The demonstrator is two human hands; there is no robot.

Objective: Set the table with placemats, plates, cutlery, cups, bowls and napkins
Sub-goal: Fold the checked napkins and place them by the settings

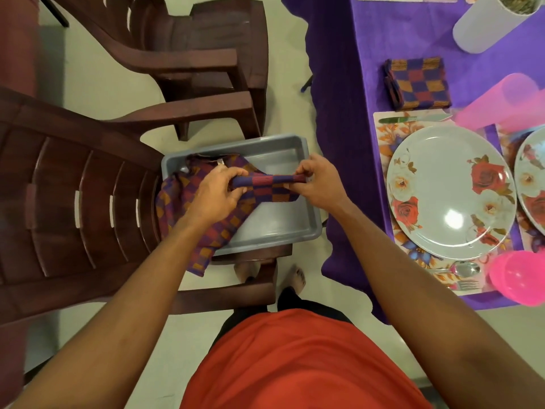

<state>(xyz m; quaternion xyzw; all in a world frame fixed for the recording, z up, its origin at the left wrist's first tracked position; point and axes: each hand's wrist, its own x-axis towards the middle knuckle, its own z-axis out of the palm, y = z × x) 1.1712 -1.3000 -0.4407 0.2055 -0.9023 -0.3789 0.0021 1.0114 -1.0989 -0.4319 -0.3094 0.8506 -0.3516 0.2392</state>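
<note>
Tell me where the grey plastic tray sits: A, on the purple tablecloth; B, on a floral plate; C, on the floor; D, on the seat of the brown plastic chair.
D: the grey plastic tray rests on the seat of the brown plastic chair, with the left hand and right hand gripping a checked cloth napkin over it.

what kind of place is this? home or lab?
Probably a home dining area: purple tablecloth laid with a floral plate, brown plastic chairs, checked napkin held over a grey tray.
</note>
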